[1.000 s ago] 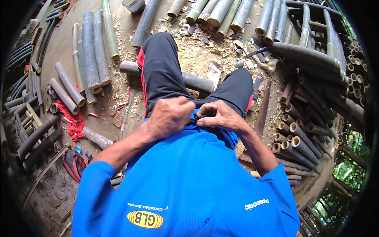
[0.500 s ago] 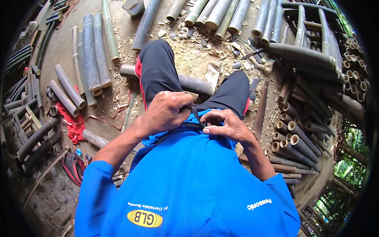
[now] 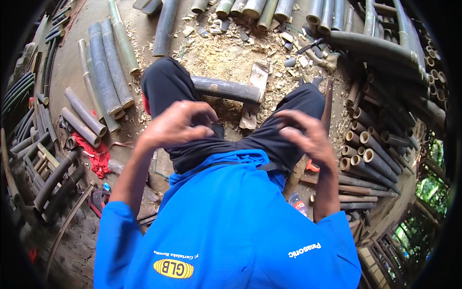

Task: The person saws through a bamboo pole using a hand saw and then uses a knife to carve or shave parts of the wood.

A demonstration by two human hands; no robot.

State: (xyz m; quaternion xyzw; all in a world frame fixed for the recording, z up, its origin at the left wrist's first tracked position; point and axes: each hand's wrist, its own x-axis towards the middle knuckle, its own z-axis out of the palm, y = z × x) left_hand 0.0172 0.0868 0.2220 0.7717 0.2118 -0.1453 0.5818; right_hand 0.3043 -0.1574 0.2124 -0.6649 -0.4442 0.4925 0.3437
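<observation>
My left hand point(image 3: 179, 126) hovers over my left thigh, its fingers curled but apart with nothing between them. Over the right thigh of my black trousers point(image 3: 211, 151), my right hand point(image 3: 305, 132) is also open and holds nothing. Both hands are slightly blurred. A black strap point(image 3: 272, 166) lies across the waist of my blue shirt point(image 3: 211, 212), partly hidden by its folds. Beyond my lap, a thick bamboo piece point(image 3: 226, 89) lies crosswise between my knees, its left end hidden behind my left knee.
Wood chips point(image 3: 216, 58) cover the ground ahead. Long bamboo poles point(image 3: 103, 67) lie at the left, near a red cloth point(image 3: 97, 156). At the right stand a stack of cut bamboo point(image 3: 368, 154) and a bamboo frame point(image 3: 380, 50). A knife-like tool point(image 3: 310, 46) and a plastic bottle point(image 3: 299, 204) lie right of centre.
My hands have let go of the black strap at my waist and moved apart, left and right. My knees are spread wider, showing more of the crosswise bamboo.
</observation>
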